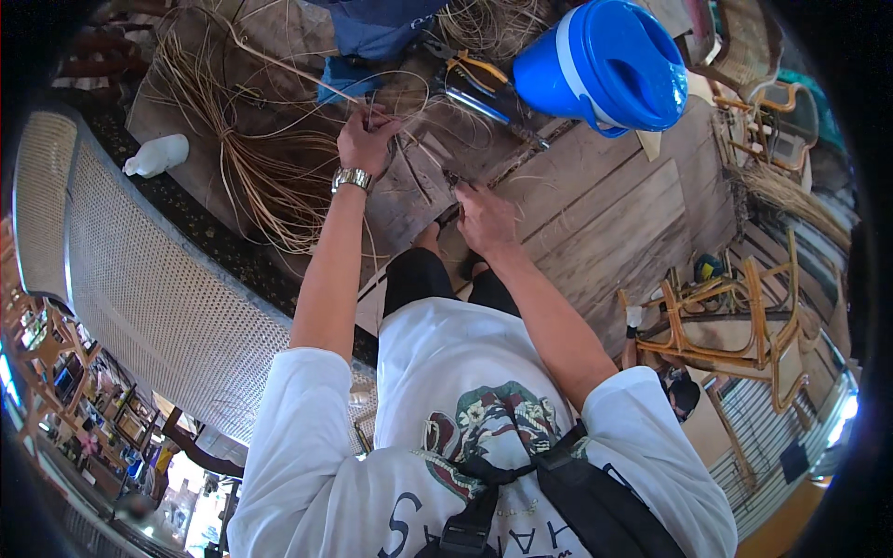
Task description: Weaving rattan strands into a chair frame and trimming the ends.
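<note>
The left grip (367, 139), a bare hand, is pinching a long, thin, pale tan rattan-like strip (288, 67) between thumb and fingers. The right grip (486, 219) is closing around a small dark object (451, 177), mostly hidden by the fingers, and the strip's lower end is reaching toward it; whether the two are touching cannot be told. The strip is slanting from the upper left down through the left grip, above brown wooden boards (614, 232).

A silver-coloured metal wristwatch (352, 179) is circling the left wrist. Left of that hand, a loose bundle of thin tan strands (246, 163) is fanning across the boards, and a white plastic bottle (158, 155) is lying beyond it. Ahead, a crumpled blue cloth (349, 79) is lying near the strip; to its right, pliers with yellow-orange handles (479, 70) are lying near a silver-and-blue hand tool (484, 104), with a round blue lidded bucket (595, 65) standing just beside.

A long woven cane panel (177, 270) is curving along the left. Nearest the camera, the person is wearing a white T-shirt (446, 344) bearing large dark lettering and a green-and-red print, which black straps (595, 493) are partly covering.
</note>
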{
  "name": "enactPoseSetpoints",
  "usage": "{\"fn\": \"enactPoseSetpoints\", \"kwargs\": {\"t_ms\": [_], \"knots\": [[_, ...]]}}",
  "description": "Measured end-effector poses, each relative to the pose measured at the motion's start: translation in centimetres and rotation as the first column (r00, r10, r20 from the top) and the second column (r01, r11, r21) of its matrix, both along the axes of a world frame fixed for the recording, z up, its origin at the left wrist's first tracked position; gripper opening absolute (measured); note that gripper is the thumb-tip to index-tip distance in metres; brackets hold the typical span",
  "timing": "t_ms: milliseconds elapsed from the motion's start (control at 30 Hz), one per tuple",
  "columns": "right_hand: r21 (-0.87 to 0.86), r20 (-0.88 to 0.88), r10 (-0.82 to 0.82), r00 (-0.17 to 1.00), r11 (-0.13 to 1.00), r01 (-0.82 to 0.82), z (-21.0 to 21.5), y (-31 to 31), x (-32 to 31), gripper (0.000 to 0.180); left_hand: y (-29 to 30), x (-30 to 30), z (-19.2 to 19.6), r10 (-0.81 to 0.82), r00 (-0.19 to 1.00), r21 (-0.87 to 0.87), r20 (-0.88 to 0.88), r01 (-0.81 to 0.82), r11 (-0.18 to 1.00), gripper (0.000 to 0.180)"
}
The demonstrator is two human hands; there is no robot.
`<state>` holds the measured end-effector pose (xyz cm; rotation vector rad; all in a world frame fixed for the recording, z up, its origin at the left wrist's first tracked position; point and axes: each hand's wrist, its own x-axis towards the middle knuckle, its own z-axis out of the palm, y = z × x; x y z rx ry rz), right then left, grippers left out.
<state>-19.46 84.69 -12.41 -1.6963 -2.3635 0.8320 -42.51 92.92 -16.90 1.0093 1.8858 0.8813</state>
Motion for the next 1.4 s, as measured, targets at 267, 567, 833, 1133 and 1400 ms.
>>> {"fn": "enactPoseSetpoints", "kwargs": {"t_ms": [267, 567, 833, 1133, 1400], "knots": [[0.032, -0.020, -0.009, 1.000, 0.999, 0.009, 0.3, -0.2, 0.2, 0.032, 0.4, 0.0, 0.0, 0.017, 0.925, -0.029, 0.379, -0.006, 1.000, 0.031], [-0.670, -0.259, -0.713, 0.652, 0.619, 0.411, -3.4, -0.5, 1.2, 0.016, 0.7, 1.8, 1.6, -0.102, 0.945, -0.059, -0.310, 0.088, 0.994, 0.042], [-0.777, -0.285, -0.776, 0.563, 0.531, 0.339, -4.2, -0.8, 1.7, 0.022, -4.5, 0.8, 3.1, -0.068, 0.910, -0.133, -0.408, 0.015, 0.991, 0.049], [-0.651, -0.183, -0.627, 0.758, 0.655, 0.384, -4.4, -0.3, 1.8, 0.025, -8.4, 3.9, 2.3, -0.250, 0.960, -0.165, 0.127, 0.269, 0.949, 0.025], [-0.624, -0.271, -0.602, 0.751, 0.704, 0.340, -4.5, -0.7, 2.1, 0.034, -7.7, 3.8, 2.3, -0.479, 0.835, -0.226, -0.271, 0.428, 0.875, 0.026]]}}
